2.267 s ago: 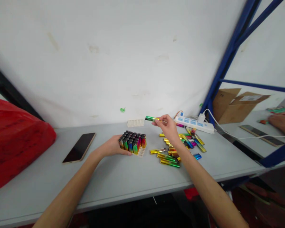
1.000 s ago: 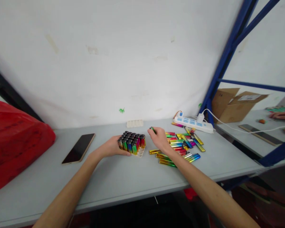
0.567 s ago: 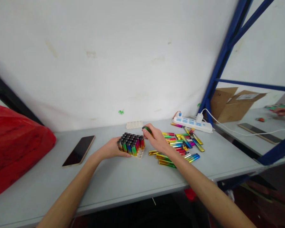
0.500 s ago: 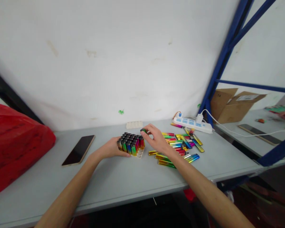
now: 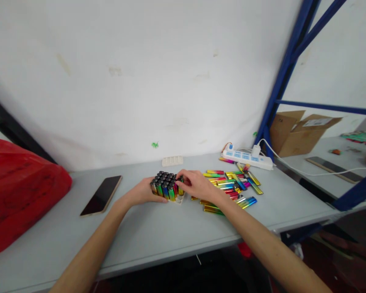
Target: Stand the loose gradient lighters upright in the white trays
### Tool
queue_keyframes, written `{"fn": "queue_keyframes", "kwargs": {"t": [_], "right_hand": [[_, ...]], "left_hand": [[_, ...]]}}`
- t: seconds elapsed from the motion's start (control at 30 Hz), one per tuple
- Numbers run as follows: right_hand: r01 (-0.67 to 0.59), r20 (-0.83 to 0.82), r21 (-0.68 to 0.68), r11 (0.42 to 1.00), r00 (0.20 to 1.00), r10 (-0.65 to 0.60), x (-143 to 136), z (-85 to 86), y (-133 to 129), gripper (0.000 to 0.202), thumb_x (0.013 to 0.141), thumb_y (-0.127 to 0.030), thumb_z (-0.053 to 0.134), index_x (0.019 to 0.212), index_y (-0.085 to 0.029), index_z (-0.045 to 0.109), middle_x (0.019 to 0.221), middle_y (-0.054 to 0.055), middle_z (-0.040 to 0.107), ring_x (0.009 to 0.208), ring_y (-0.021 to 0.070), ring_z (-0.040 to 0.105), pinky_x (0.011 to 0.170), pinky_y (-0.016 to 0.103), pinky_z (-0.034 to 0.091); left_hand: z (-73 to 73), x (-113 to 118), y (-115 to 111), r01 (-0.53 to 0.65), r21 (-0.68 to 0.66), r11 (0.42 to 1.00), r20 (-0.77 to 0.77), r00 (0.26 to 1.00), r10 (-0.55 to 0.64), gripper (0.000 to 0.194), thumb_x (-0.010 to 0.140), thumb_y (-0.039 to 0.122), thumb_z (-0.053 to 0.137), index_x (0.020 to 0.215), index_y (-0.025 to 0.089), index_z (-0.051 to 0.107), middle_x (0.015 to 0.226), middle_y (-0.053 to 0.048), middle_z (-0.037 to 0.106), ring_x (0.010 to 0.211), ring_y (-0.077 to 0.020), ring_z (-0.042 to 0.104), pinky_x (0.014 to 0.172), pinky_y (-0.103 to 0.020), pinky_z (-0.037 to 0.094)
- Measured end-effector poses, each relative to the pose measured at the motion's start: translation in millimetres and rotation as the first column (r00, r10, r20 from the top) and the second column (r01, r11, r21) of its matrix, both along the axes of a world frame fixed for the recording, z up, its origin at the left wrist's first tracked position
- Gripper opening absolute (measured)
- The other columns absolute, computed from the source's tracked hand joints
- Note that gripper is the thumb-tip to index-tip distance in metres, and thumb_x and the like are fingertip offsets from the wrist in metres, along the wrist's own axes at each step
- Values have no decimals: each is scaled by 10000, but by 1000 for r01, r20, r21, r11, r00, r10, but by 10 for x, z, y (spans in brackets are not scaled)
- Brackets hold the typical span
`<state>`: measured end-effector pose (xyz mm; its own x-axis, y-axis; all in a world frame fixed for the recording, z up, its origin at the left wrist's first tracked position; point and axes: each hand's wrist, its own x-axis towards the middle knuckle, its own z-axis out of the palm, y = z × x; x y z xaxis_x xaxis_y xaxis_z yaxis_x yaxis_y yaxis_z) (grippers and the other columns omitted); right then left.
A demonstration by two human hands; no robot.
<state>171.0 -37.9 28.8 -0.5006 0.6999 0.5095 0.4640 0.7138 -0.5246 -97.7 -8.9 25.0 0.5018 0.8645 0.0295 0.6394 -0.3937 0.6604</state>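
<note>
**Both hands closing on the tray of lighters**

A grey worktable [image 5: 158, 236] is carrying everything. At its left end a red plastic bag [image 5: 21, 191] is lying, cut off by the frame edge. Both forearms are reaching forward over the table toward the tray of upright lighters [image 5: 166, 187]. The left hand [image 5: 140, 192] is cupping the tray's left side, fingers curled against it. The right hand [image 5: 195, 185] is arching over the tray's right edge, fingertips pinching one lighter there; the hand is hiding most of it, so its seating cannot be told. Right of the tray, loose iridescent lighters [image 5: 234, 185] are lying in a heap, partly covered by the right wrist. Left of the tray a phone [image 5: 101, 195] is lying face up.
</note>
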Motion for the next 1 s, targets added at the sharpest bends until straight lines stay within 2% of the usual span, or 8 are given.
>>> {"fn": "queue_keyframes", "kwargs": {"t": [0.53, 0.77, 1.0], "right_hand": [[-8, -21, -20, 1000, 1000, 8, 28, 50, -17, 94, 954, -296, 647, 951, -204, 663, 608, -63, 537, 557, 111, 466, 591, 241, 329], [0, 4, 23, 1000, 1000, 0, 91, 69, 5, 113, 965, -307, 642, 953, -199, 676, 611, -60, 530, 569, 113, 477, 599, 243, 335], [-11, 5, 32, 999, 1000, 11, 59, 60, -2, 125, 970, -317, 654, 988, -195, 678, 623, -56, 539, 574, 116, 485, 598, 245, 334]], "left_hand": [[9, 10, -8, -2, 25, 1000, -29, 1000, 3, 718, 547, 574, 916, 1141, 211, 738, 1140, -34, 801, 1066, -316, 729, 953, -377, 594], [6, 17, -12, 14, 13, 1000, -11, 1000, -14, 682, 559, 542, 930, 1120, 209, 730, 1113, -24, 807, 1035, -308, 738, 925, -355, 601], [-8, 10, -7, -8, 23, 1000, -8, 1000, 9, 706, 543, 510, 935, 1152, 217, 729, 1151, -24, 799, 1070, -313, 728, 962, -371, 589]]}}
